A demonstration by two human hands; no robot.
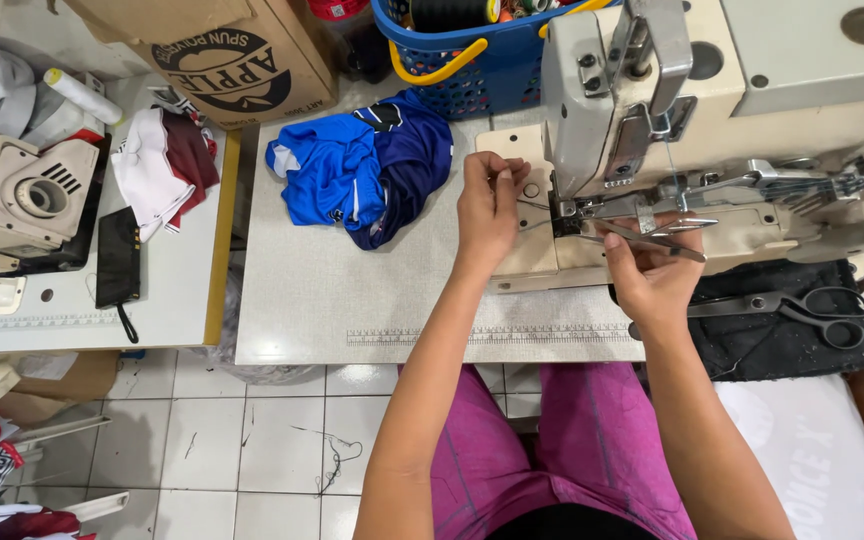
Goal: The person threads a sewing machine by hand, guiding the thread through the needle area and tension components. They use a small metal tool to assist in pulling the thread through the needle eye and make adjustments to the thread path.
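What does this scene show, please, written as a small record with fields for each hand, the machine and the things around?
left hand: left hand pinches a thin thread beside the needle area
right hand: right hand holds slim metal tweezers pointed at the needle area
machine: cream industrial sewing machine
table: pale grey work table
on table: crumpled blue and navy garment; black-handled steel scissors on dark cloth
behind: blue plastic basket with yellow handle

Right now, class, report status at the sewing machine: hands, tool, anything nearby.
Left hand pinching thread by the needle. Right hand in grip on tweezers. Scissors lie right; blue garment left.
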